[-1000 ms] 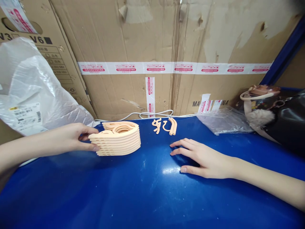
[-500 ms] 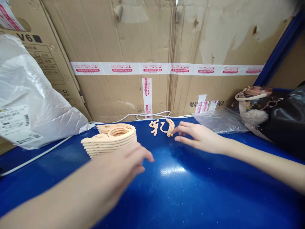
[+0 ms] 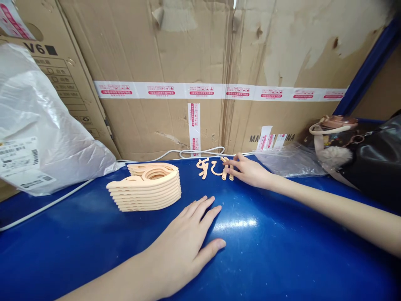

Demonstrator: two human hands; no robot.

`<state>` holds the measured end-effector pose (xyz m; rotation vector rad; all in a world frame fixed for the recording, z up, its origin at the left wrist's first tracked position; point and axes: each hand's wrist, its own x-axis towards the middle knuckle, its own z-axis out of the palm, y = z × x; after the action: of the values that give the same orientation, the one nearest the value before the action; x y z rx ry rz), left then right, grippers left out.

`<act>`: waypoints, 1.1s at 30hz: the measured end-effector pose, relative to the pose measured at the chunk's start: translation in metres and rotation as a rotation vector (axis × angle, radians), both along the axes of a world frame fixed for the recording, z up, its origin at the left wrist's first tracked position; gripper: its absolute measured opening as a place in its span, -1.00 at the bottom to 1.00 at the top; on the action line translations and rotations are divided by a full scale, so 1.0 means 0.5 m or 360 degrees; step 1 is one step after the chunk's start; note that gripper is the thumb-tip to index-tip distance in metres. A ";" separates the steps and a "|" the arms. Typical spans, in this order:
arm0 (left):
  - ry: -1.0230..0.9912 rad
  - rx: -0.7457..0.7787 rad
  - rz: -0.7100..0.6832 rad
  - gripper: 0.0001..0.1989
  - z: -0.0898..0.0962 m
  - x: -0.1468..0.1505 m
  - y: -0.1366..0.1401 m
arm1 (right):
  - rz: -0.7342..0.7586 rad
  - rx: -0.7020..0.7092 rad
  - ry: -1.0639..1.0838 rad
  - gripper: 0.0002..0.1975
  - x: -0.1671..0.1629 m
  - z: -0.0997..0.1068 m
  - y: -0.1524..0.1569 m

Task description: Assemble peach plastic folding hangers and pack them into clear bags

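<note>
**Right hand (image 3: 250, 171) reaching loose strips (image 3: 224, 171) while stack (image 3: 147, 194) is standing untouched**

A person is working bare-handed at a blue worktop (image 3: 266, 255), the right hand bending its fingers over the loose peach strips near the back edge. The fingertips are meeting the strips, though whether they are pinching one is impossible to tell. The left hand (image 3: 181, 246) is spreading open, palm down and holding nothing, in front of the stack; whether it is resting on the surface is unclear.

A second ago the left hand was touching the stack's left end and the right hand was hovering apart from the strips. Now the stack of peach plastic pieces is standing free at left, and the work appears to be turning to the loose parts. The strips themselves are lying farther apart than half a second ago.

Just left of the strips, a curved hook (image 3: 214, 169) is lying beside some small shaped pieces (image 3: 203, 168). A white cord (image 3: 156, 158) is running behind them along a large cardboard box (image 3: 150, 125). A white plastic parcel (image 3: 53, 125) is slumping at far left; a clear plastic bag (image 3: 286, 159) and a black bag (image 3: 382, 154) are sitting at right.
</note>
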<state>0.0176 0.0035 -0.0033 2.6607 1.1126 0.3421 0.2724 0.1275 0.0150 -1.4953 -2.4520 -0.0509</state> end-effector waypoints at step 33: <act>-0.0319 -0.0199 0.0071 -0.93 0.034 0.017 -0.017 | 0.0615 -0.0247 0.0176 -0.75 -0.032 0.065 -0.099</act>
<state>0.0260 -0.0050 0.0135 2.4352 1.0937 0.5172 0.2563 0.0781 0.0477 -1.0197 -2.6538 0.2945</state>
